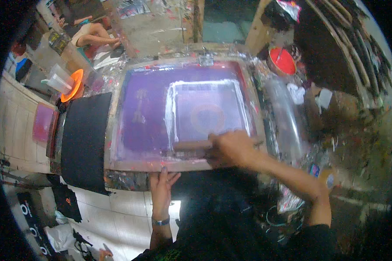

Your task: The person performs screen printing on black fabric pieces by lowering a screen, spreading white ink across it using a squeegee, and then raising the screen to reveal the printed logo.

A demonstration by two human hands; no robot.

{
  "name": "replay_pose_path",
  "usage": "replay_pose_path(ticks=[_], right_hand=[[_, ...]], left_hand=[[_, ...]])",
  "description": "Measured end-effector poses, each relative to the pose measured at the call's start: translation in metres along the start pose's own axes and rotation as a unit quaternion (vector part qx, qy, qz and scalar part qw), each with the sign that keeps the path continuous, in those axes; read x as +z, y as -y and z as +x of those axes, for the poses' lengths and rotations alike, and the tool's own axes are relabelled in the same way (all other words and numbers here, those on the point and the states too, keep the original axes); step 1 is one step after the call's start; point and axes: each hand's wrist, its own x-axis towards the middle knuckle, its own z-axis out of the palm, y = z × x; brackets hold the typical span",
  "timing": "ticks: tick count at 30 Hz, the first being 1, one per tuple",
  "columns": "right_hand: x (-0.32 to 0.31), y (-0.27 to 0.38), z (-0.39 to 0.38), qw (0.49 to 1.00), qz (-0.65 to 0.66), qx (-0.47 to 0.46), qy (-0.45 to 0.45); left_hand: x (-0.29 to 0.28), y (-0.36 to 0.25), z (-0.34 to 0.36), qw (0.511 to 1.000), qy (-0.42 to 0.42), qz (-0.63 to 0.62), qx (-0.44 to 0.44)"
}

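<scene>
Right hand closed around wooden-handled squeegee, blade across the purple mesh of a wooden-framed printing screen lying flat mid-tabletop. Left hand open, fingertips pressed on the frame's near edge. Black fabric panel just left of the frame — red paint tub toward the far right corner.

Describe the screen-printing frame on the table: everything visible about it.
The screen-printing frame is a large flat rectangle with a pale, wooden-looking border smeared with red and white ink. Its mesh is purple, with a lighter square panel right of centre outlined in white ink and a faint round design inside. It lies flat on the cluttered table. The right hand grips a wooden-handled squeegee at the panel's near edge; the left hand presses on the frame's near rail. A black cloth lies along its left side.
</scene>
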Motion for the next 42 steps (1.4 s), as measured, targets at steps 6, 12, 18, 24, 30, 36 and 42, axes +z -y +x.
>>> replay_pose_path(ticks=[6,12,18,24,30,36,42], right_hand=[[0.005,-0.013,0.072,0.961,-0.198,-0.054,-0.186],[-0.024,-0.147,0.236,0.974,-0.074,-0.083,-0.199],[0.053,-0.055,0.098,0.939,-0.187,-0.042,-0.286],[0.030,-0.031,0.045,0.994,-0.070,-0.069,-0.054],[-0.025,-0.114,0.215,0.950,-0.171,-0.054,-0.257],[0.040,-0.043,0.083,0.944,-0.183,-0.049,-0.269],[0.011,-0.047,0.070,0.998,-0.001,-0.042,0.040]], left_hand=[[0.001,-0.010,-0.002,0.999,0.027,0.015,-0.025],[-0.009,-0.017,0.010,0.980,0.020,0.178,-0.082],[-0.023,-0.012,0.020,0.968,0.043,0.188,-0.158],[-0.021,-0.014,0.027,0.967,0.069,0.189,-0.156],[-0.013,-0.019,0.025,0.971,0.050,0.185,-0.144],[-0.017,-0.018,0.030,0.966,0.063,0.187,-0.165],[-0.021,-0.016,0.038,0.960,0.098,0.186,-0.184]])
